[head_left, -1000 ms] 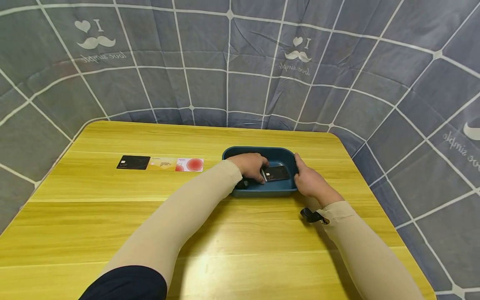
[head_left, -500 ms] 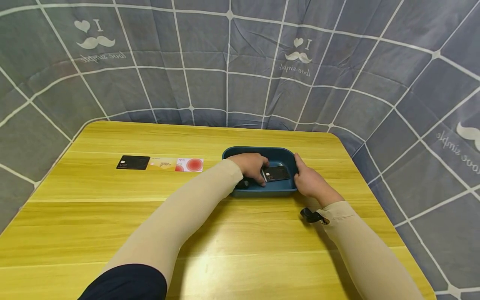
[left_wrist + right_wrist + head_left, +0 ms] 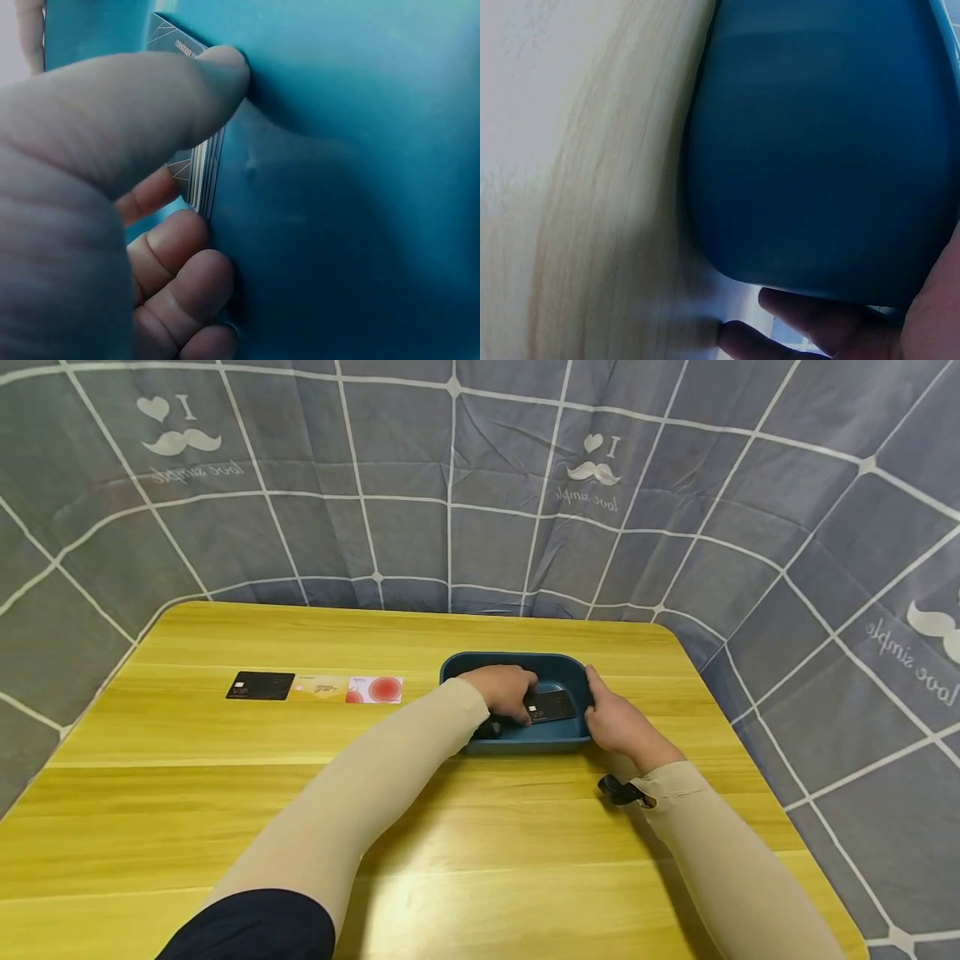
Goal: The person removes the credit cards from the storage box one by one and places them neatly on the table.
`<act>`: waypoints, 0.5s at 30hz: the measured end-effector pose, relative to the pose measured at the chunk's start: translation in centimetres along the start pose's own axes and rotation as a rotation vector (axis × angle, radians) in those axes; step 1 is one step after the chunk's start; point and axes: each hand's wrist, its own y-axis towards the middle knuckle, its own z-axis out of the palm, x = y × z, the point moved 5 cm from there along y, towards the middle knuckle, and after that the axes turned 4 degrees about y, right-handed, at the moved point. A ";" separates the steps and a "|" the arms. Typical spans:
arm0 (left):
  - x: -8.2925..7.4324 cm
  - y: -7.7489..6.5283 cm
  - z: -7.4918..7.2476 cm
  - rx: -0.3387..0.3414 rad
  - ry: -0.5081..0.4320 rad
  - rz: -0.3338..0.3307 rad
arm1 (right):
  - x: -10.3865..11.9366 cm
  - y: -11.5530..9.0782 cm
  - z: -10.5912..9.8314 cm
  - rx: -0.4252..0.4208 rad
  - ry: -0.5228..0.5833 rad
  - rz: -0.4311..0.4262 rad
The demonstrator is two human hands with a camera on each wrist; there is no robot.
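Note:
A blue rectangular plastic box [image 3: 525, 747] stands on the table, and inside it lies a stack of cards [image 3: 551, 705] with a black "VIP" card on top. My left hand [image 3: 504, 688] reaches into the box and pinches the stack's left end. In the left wrist view, the thumb lies across the layered edges of the stack [image 3: 201, 176], with fingers curled at its other side. At the box's right end, my right hand [image 3: 621, 720] grips the wall; the right wrist view shows its fingers against the outside of the box [image 3: 825, 150].
Left of the box, a black VIP card [image 3: 260, 686], a yellow card [image 3: 319, 688] and a white card with red circles [image 3: 374, 690] lie in a row on the wood-grain table [image 3: 187, 810]. A grey checked curtain [image 3: 405, 468] hangs behind the table.
The head view has shifted slightly, so the box and cards appear a little further left. Both hands keep nearly the same pose, the left on the stack and the right on the box.

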 end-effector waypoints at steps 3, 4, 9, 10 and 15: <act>0.0 -0.1 0.0 -0.006 0.009 0.000 | 0.1 0.0 0.1 -0.005 -0.009 -0.002; 0.0 -0.1 0.1 -0.006 0.012 0.000 | 0.1 0.0 0.2 -0.006 -0.011 -0.001; -0.1 -0.2 0.2 -0.015 0.030 -0.005 | 0.2 -0.2 0.3 -0.009 -0.009 0.004; -0.2 -0.3 0.2 -0.016 0.038 -0.005 | 0.2 -0.3 0.3 -0.009 -0.009 0.005; -0.2 -0.4 0.2 -0.023 0.072 0.000 | 0.2 -0.4 0.5 -0.011 -0.003 0.004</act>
